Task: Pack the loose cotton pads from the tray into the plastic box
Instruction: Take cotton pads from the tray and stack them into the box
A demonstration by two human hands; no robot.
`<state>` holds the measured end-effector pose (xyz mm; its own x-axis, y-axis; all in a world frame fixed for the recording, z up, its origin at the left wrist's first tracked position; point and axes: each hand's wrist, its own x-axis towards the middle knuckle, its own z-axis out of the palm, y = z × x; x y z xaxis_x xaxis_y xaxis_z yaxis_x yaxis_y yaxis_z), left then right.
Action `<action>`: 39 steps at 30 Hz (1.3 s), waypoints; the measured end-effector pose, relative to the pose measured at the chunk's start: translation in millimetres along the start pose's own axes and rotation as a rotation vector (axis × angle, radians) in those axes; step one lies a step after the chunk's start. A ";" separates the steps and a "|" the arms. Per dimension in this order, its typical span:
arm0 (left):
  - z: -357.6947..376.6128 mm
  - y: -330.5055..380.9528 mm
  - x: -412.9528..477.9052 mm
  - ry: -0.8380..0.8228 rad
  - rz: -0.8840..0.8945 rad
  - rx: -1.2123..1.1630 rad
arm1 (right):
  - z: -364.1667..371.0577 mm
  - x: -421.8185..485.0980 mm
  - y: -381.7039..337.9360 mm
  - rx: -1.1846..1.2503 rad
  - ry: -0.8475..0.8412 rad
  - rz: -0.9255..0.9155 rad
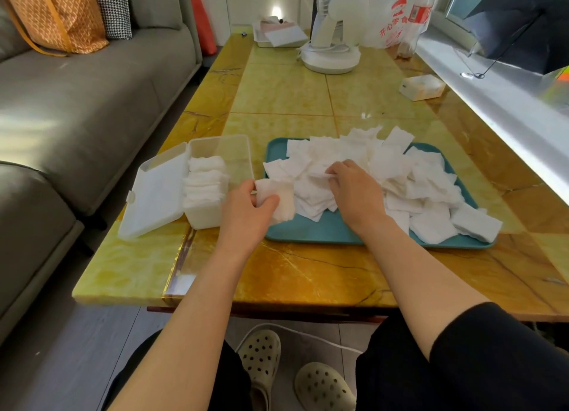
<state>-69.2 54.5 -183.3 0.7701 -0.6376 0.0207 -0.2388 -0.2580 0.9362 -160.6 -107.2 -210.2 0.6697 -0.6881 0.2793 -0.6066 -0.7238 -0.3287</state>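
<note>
A teal tray (320,233) lies on the table and carries a loose heap of white cotton pads (400,176). Left of it stands the clear plastic box (234,152) with its white lid (157,192) swung open to the left; a row of pads (204,181) fills its near half. My left hand (246,210) grips a small stack of pads (277,195) over the tray's left edge. My right hand (354,189) rests on the heap, fingertips pinching a pad (320,173) at its middle.
The yellow marbled table (283,90) holds a white fan base (331,58), a tissue pack (421,87), a printed plastic bag (394,19) and a small white tray (278,35) at the far end. A grey sofa (77,87) runs along the left. A window sill (498,102) borders the right.
</note>
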 end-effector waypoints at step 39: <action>14.6 8.0 -0.5 -0.112 -0.107 -0.309 | -18.2 -29.9 -52.3 0.925 -0.145 0.302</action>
<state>-80.2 42.2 -181.0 0.7074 -0.6989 -0.1056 0.0434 -0.1061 0.9934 -156.6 -49.7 -184.9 0.6253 -0.7800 -0.0264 -0.2280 -0.1503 -0.9620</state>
